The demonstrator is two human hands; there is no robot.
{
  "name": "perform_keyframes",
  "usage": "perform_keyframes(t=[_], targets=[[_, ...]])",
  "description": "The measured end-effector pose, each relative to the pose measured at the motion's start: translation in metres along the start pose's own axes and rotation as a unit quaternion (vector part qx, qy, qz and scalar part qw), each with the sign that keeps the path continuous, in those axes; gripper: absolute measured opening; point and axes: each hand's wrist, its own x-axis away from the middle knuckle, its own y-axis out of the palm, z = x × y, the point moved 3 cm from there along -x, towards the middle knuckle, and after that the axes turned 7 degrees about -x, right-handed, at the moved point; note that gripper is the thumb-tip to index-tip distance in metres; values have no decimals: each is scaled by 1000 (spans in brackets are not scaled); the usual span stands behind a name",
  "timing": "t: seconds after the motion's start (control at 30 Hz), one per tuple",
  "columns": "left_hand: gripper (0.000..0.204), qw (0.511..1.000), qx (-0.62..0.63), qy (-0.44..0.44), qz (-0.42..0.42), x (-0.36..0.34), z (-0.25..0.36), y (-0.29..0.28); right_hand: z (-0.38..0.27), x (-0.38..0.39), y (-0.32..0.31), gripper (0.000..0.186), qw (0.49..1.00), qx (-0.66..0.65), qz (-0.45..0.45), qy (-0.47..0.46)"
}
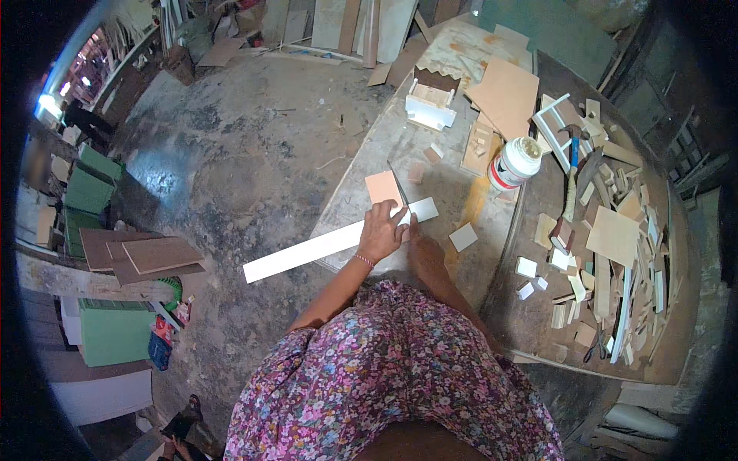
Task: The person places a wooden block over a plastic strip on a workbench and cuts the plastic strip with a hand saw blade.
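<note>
A long white strip (304, 253) lies slantwise across the table corner, its left part jutting past the edge. My left hand (380, 233) holds it down with bent fingers. Under those fingertips is also a small tan board (381, 187), set against the strip's far side. My right hand (425, 250) is closed just right of the left one, its index finger reaching to the strip. From it a thin, dark, pointed blade (397, 181) runs away along the tan board's right edge. My right hand hides the blade's handle. The strip's right end (425, 208) shows beyond both hands.
A white glue tub (515, 164) and a small white box-like piece (430, 104) stand farther up the table. On the right lie a hammer (573, 154), a white frame (555, 127) and several wood offcuts (615, 230). Green boxes (115, 332) and brown boards (161, 253) are at left.
</note>
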Motion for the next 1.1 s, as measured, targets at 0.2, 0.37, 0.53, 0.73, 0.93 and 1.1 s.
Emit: perform_keyframes(t=[0.2,0.37,0.53,0.73,0.93,1.1], targets=[[36,1000,-3,-4,-8,-3,2,-1,2,-6,5,53,1000,-9,16,-8],[35,1000,-15,-16,-5,-3,-1,2,2,-12,5,53,999,-18,20,-17],[36,1000,-1,-10,8,0,1,-1,4,-4,0,56,1000,0,-28,4],[35,1000,-1,-2,-6,-3,0,1,3,-19,0,55,998,-9,44,-41],[35,1000,0,-4,-2,-4,-2,2,7,-21,5,63,999,-24,33,-20],[36,1000,6,-4,8,-2,-3,0,7,-7,4,58,1000,-14,7,-14]])
